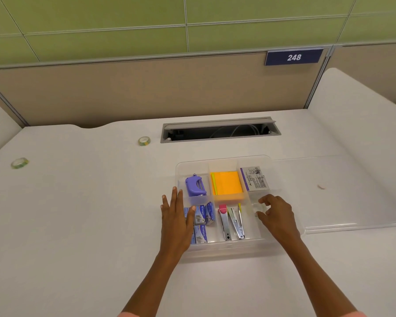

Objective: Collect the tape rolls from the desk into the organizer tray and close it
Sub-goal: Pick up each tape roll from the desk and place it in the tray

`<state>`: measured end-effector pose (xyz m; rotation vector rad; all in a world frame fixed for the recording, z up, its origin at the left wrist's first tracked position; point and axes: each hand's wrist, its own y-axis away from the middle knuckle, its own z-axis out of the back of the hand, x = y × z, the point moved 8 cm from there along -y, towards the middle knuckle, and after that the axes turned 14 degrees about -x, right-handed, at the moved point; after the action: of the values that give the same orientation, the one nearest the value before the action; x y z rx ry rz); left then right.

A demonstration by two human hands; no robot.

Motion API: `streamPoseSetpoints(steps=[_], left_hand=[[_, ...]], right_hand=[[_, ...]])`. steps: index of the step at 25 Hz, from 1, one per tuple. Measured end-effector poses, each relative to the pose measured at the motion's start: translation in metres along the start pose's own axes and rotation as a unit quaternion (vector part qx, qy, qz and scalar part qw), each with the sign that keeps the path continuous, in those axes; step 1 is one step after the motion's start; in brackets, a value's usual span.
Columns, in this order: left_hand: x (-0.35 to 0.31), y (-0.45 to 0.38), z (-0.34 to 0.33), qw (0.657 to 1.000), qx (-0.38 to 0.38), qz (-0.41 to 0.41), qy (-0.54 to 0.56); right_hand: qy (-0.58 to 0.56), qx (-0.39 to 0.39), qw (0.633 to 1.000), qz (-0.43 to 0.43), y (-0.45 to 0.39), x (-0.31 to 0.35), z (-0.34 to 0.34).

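While the white counter (pixel 101 213) spreads wide around it, the clear organizer tray (pixel 224 247) sits open before you, and everything else places itself from that tray. Its lid (pixel 352 197) lies flat just to the tray's right, touching it. Your left hand (pixel 176 216) rests flat and spread on the tray's left wall, gripping nothing. Your right hand (pixel 276 212) curls over the tray's near right compartment, fingertips pinching a clear tape roll (pixel 258 208). Two more tape rolls lie well left of the tray: one (pixel 144 141) beyond its far left corner, the other (pixel 20 162) farthest left.
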<state>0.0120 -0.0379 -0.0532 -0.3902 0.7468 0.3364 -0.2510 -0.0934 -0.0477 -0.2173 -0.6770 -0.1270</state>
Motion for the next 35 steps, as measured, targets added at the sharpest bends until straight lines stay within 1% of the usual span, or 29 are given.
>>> streamPoseSetpoints(steps=[6,13,16,18,20,23,26,28,30,35], left_hand=[[0.001,0.000,0.000,1.000,-0.002,0.003,0.002],[0.001,0.001,0.000,1.000,-0.003,0.002,0.003],[0.000,0.001,0.001,1.000,-0.001,-0.003,-0.003],[-0.002,0.001,0.001,1.000,0.002,0.005,0.023],[-0.004,0.002,0.003,0.998,0.001,0.019,0.059],[-0.004,0.003,0.010,0.994,-0.014,0.042,0.101],[0.000,-0.008,0.023,0.990,-0.045,0.056,0.121],[0.009,-0.020,0.034,0.991,-0.063,0.055,0.107],[0.026,-0.035,0.044,0.992,-0.078,0.054,0.085],[0.083,-0.066,0.059,0.992,-0.103,0.074,0.017]], right_hand=[[0.020,0.006,1.000,0.011,0.000,0.001,-0.001],[0.013,-0.010,1.000,0.014,0.002,0.003,0.002],[0.015,-0.002,1.000,0.019,0.002,0.005,0.002],[0.020,-0.009,1.000,0.020,0.002,0.006,0.003],[0.010,-0.036,0.999,0.023,0.003,0.008,0.008],[-0.003,-0.062,0.997,0.044,0.003,0.017,0.018],[-0.018,-0.062,0.994,0.083,-0.002,0.042,0.021],[-0.056,-0.052,0.992,0.099,-0.007,0.069,0.017],[-0.087,-0.028,0.989,0.114,-0.010,0.098,0.005],[-0.095,0.039,0.977,0.188,-0.020,0.164,-0.043]])
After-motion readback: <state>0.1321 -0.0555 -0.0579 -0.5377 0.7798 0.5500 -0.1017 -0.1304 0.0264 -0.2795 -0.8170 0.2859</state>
